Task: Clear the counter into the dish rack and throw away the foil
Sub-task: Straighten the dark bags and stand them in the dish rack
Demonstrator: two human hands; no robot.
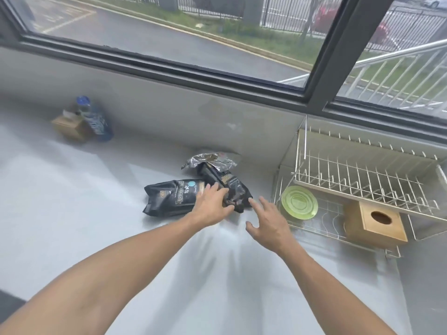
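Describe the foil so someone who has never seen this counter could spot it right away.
Start at the wire dish rack on the counter's right and look left to two black pouches. The foil lies just behind them, toward the wall under the window. It is the only crumpled, shiny silver piece there.

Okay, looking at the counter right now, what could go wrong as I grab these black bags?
1. The left hand rests on the right-hand black snack bag, whose far end lies over the crumpled silver foil; lifting it may drag the foil along.
2. The right hand is spread open beside the wire dish rack and could bump the green plate.
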